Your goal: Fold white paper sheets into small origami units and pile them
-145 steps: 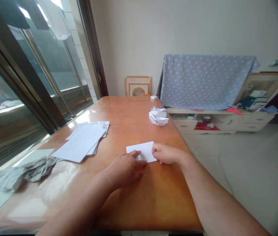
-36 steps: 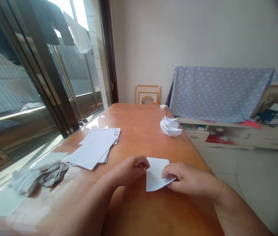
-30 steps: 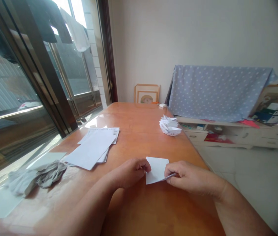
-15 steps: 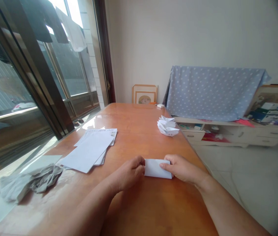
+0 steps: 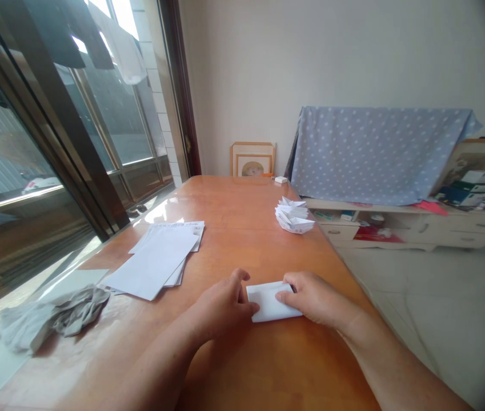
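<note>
A small folded sheet of white paper (image 5: 268,302) lies slightly tilted on the near part of the table. My right hand (image 5: 308,297) pinches its right end, thumb on top and the other fingers behind and beneath. At the paper's left end is my left hand (image 5: 229,299), its index finger lifted away and its thumb at the lower left corner. That hand's thumb and index finger are spread apart; its remaining fingers are mostly hidden.
White sheets (image 5: 156,260) lie stacked to the left, near a crumpled grey cloth (image 5: 79,308). Several folded paper shapes (image 5: 293,217) sit together by the right edge of the wooden table (image 5: 233,228). A low white cabinet (image 5: 460,228) stands beyond.
The folded paper has tilted, its left end coming nearer to me. My left hand has opened from its grip, the index finger rising. My right hand still holds the right end.
</note>
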Demonstrator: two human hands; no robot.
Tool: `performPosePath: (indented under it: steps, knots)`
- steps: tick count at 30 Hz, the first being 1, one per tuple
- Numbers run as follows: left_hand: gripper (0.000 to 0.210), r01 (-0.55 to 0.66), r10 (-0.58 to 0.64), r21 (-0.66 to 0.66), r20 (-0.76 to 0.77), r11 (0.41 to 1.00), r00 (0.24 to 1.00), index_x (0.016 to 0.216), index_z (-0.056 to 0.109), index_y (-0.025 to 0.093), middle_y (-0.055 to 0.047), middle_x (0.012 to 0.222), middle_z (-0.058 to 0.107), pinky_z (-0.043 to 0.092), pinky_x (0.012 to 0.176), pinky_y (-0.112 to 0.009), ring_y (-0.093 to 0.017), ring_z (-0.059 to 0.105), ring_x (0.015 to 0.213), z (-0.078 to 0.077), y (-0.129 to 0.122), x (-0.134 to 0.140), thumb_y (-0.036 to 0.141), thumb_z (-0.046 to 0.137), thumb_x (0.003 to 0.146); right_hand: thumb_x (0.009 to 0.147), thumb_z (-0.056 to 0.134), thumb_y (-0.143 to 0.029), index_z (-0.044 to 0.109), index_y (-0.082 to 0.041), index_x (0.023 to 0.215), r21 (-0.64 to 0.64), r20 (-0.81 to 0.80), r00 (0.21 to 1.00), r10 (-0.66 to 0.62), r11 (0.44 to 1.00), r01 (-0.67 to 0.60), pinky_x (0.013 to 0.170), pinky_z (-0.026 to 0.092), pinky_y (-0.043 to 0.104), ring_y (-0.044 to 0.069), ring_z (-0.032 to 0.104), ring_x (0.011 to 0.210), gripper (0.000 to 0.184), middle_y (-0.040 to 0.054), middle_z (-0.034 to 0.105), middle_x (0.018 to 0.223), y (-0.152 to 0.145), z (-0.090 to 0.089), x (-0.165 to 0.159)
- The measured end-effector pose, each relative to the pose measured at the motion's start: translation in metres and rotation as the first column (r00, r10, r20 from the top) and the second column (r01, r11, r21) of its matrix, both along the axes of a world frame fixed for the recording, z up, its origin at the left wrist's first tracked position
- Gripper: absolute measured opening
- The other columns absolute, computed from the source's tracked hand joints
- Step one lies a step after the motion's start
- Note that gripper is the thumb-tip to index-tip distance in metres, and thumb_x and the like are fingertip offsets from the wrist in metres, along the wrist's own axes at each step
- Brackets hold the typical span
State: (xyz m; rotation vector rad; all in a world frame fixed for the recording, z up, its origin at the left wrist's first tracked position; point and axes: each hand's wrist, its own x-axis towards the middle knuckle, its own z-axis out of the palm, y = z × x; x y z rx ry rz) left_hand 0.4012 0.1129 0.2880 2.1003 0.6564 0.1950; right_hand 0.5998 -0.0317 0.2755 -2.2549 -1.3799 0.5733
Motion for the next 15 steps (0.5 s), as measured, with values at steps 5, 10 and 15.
performPosePath:
  steps: [5,10,15]
  knots:
    - [0.025,-0.038,0.044,0.175,-0.031,0.984,0.999,0.101,0.063,0.024,-0.001,0.075,0.066,0.034,0.057,-0.029,-0.021,0.058,0.066,0.009,-0.003,0.002,0.035,0.065,0.079,0.087,0.059,-0.043,0.061,-0.021,0.076,-0.018,0.112,0.993,-0.032,0.999,0.034,0.055,0.024,0.027,0.015,0.054,0.063,0.025,0.0007,0.064,0.07,0.005,0.0,-0.003]
    - [0.019,0.147,-0.181,0.292,0.093,0.945,0.979,0.096,0.073,0.025,-0.009,0.101,0.068,0.048,0.079,-0.036,-0.026,0.064,0.09,0.023,-0.016,0.0,0.027,0.057,0.086,0.088,0.057,-0.044,0.059,-0.021,0.075,-0.02,0.152,0.986,-0.066,0.997,0.07,0.056,0.023,0.028,0.015,0.054,0.063,0.026,0.0015,0.064,0.07,0.008,-0.002,-0.004]
    - [0.031,0.392,-0.433,0.272,0.111,0.879,0.895,0.112,0.072,0.031,-0.006,0.114,0.071,0.045,0.102,-0.042,-0.029,0.063,0.11,0.033,-0.032,-0.005,0.026,0.049,0.091,0.089,0.057,-0.042,0.058,-0.022,0.074,-0.034,0.186,0.98,-0.076,0.996,0.083,0.056,0.021,0.028,0.015,0.055,0.064,0.025,0.0025,0.066,0.072,0.011,-0.002,-0.005]
